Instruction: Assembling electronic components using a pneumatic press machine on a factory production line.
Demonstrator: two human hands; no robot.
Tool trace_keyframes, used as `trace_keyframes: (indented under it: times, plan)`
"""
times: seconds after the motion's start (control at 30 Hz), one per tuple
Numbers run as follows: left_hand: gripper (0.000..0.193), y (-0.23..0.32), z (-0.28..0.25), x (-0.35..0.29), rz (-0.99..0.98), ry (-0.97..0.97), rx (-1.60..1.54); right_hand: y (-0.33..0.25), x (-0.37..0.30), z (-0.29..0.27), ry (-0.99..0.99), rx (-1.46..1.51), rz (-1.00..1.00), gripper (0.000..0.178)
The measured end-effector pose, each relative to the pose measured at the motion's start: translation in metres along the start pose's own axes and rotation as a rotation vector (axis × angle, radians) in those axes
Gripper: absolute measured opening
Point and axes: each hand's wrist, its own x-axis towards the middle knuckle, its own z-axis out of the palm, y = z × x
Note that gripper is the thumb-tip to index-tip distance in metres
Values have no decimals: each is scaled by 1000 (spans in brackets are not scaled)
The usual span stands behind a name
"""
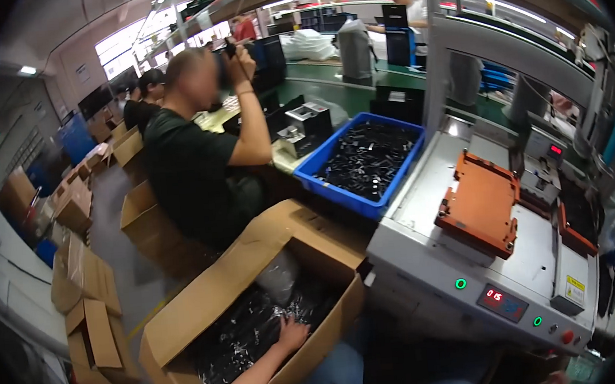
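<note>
My left hand [293, 334] reaches into a large open cardboard box [220, 280]. It lies on black parts in shiny clear plastic [243, 329] that fill the box, with its fingers stretched out over them. I see nothing held in it, though the fingertips are partly lost against the plastic. A crumpled clear bag [278, 278] sits just beyond the fingers. At the lower right edge a small, dim piece of my right hand [556, 381] shows, below the front panel of a grey machine [430, 251]. Its fingers cannot be made out.
An orange fixture plate [480, 202] sits on the machine, whose front has lit green buttons and a red display [503, 300]. Beyond the box stands a blue bin [306, 181] of small black parts. A co-worker [187, 151] sits at the left, with cardboard boxes [85, 284] along the floor.
</note>
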Motion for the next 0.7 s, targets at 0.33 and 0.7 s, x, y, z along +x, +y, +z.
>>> trace_keyframes:
  times: [0.33, 0.7]
  plan:
    - [72, 40, -13, 49, -162, -184, -473, 93, -136, 104, -981, -1030, -269, 27]
    - [47, 25, -17, 54, -116, 68, -446, 98, -142, 112, -565, -553, -468, 12]
